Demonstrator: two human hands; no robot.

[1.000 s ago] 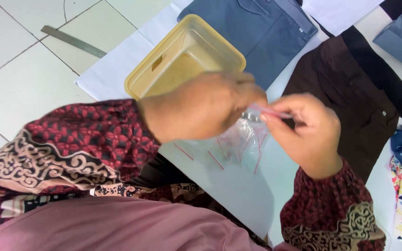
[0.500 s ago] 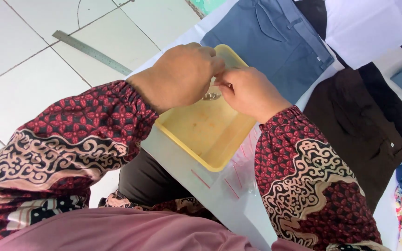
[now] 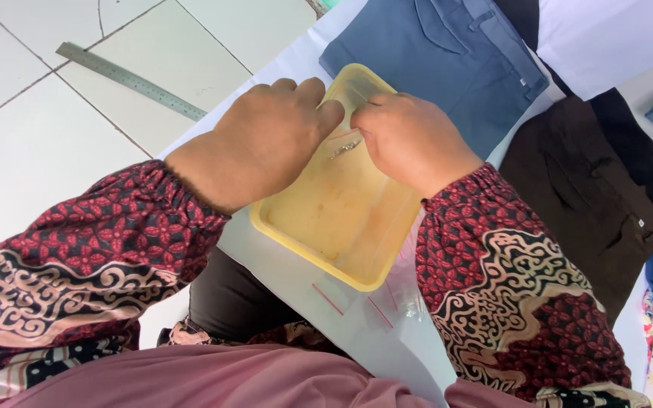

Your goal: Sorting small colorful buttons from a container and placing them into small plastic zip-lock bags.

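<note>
The left hand (image 3: pixel 266 140) & right hand (image 3: pixel 413 140) are close together over the far end of a yellow tray (image 3: pixel 334 219). The fingertips nearly meet. Both are curled in a pinch around a small shiny metal bit (image 3: pixel 345 147), prob. a little clip or chain; it's too small to tell which. Can't tell for sure which hand has the real hold on it, or if it sits on the tray bottom.

What changed: a sec ago the tray was tipped up at an angle and the hands pulled at a see-through plastic bag in front of it. Half a sec ago the tray lay flat w/ both hands over it. Now the view is nearer, the hands are low in the tray, and the shiny bit shows between them. I think that means the bit is out of the bag and the work now goes on inside the tray.

The tray lies on a white sheet (image 3: pixel 296 264) on the floor (image 3: pixel 32 151). Thin red strips (image 3: pixel 328 299) lie on the sheet by the tray's near edge, w/ some clear plastic (image 3: pixel 410 302) by its near right corner.

Farther out: a blue folded garment (image 3: pixel 447 68) past the tray's far edge, a dark brown garment (image 3: pixel 591 204) to the right, and a metal ruler (image 3: pixel 130 79) on the floor tiles to the left.
</note>
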